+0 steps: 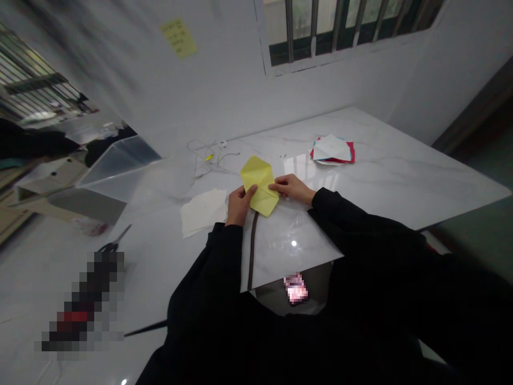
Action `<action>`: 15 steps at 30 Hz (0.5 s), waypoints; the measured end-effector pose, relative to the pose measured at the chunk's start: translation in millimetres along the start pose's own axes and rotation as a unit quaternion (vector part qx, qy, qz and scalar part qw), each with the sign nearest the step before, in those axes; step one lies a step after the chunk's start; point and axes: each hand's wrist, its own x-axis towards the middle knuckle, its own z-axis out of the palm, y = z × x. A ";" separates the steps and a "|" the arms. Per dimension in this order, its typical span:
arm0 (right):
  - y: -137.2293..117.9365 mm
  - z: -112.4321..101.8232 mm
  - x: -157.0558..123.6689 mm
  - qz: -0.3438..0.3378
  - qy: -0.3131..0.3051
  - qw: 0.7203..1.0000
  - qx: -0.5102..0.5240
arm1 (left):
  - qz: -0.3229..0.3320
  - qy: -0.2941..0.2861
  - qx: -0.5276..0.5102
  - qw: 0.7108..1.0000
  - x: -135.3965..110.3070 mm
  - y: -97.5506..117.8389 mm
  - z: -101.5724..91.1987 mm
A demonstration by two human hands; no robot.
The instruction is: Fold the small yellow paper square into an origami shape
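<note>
A creased yellow sheet of paper point(256, 174), folded with flaps like an envelope, is held over the white marbled table point(380, 187). My left hand point(239, 206) grips its left edge, thumb on top. My right hand point(294, 188) pinches the right edge between thumb and fingers. The fingers beneath the paper are hidden. Left of my left hand lies a small stack of white paper point(204, 212). A dark brown strip point(253, 248) runs along the table from under the yellow paper to the front edge.
A pile of white, red and blue papers point(332, 149) lies at the back right. A thin cable point(204, 160) is tangled near the wall. Scissors point(116, 243) lie at left beside a blurred-out dark object point(82, 305). A clear plastic bin point(124, 160) stands farther left.
</note>
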 end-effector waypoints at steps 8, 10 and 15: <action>1.3 1.0 -0.1 0.005 0.035 0.999 0.020 | -0.008 -0.012 -0.015 1.000 7.6 -12.2 -6.5; -1.3 1.9 -1.4 0.002 0.042 0.999 0.006 | -0.010 -0.008 -0.011 1.000 6.9 -10.9 -6.1; -1.4 2.9 -1.4 -0.009 0.049 0.999 -0.017 | -0.017 -0.005 -0.006 1.000 5.5 -8.4 -5.2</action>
